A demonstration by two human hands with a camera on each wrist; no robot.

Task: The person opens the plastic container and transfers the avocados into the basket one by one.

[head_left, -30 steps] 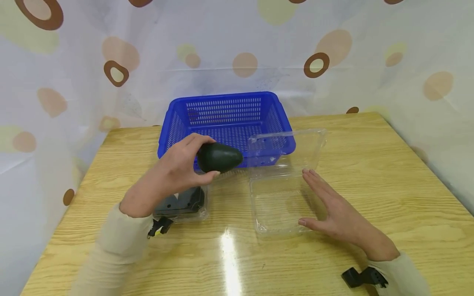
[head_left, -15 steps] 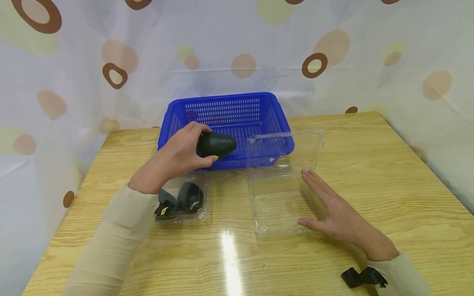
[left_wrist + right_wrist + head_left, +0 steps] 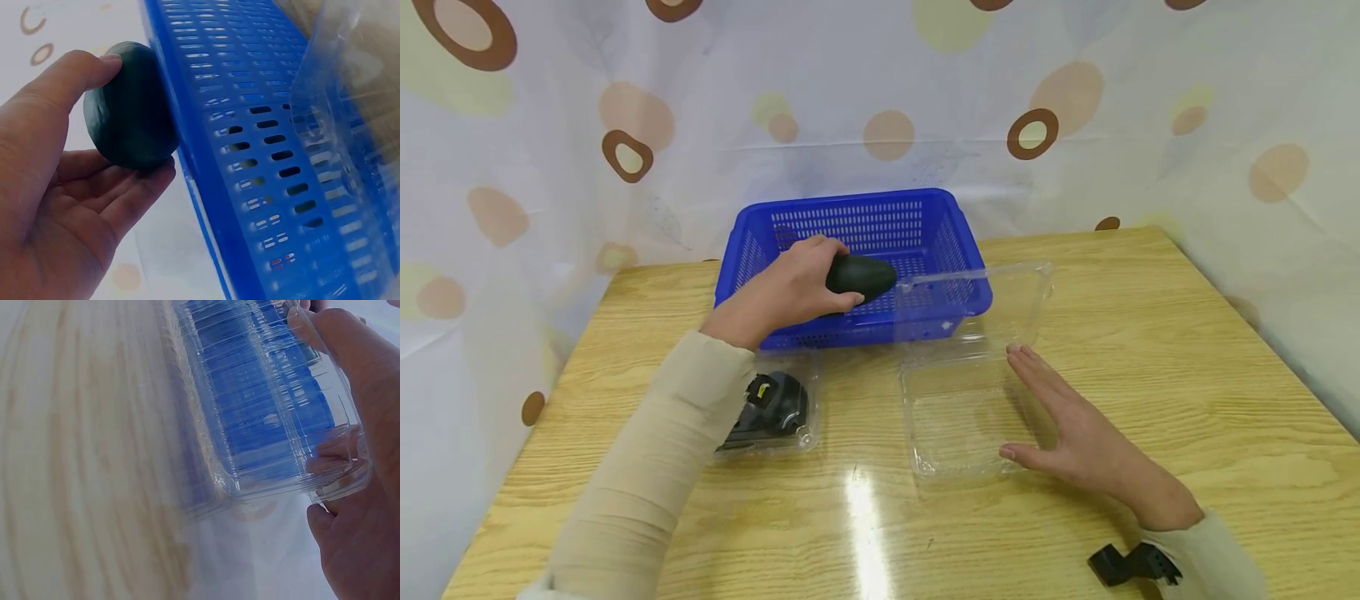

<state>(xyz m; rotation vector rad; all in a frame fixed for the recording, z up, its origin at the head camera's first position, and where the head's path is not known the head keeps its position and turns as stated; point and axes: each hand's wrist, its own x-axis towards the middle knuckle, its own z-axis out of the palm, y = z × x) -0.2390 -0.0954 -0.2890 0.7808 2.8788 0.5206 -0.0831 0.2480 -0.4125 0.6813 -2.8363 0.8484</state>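
My left hand [image 3: 793, 287] grips a dark green avocado [image 3: 865, 277] over the blue basket [image 3: 745, 218]. In the left wrist view the thumb lies on one side of the avocado [image 3: 128, 119] and the fingers on the other, close by the basket's rim. My right hand [image 3: 1075, 437] rests at the right side of an open, clear plastic clamshell box [image 3: 917, 450], fingers straight and thumb spread apart. The right wrist view shows thumb and fingertips at the box's edge [image 3: 228, 490], some fingers seen through the plastic.
A second clear plastic box [image 3: 811, 437] with dark, avocado-like items inside sits on the left, partly hidden by the left sleeve [image 3: 662, 450]. The first box's raised lid [image 3: 1015, 292] overlaps the basket's right front corner. A patterned curtain [image 3: 820, 75] stands behind the wooden table [image 3: 1150, 350].
My left hand has moved away from me with the avocado, from in front of the basket to over its inside. The right hand and its clear box stay in place.
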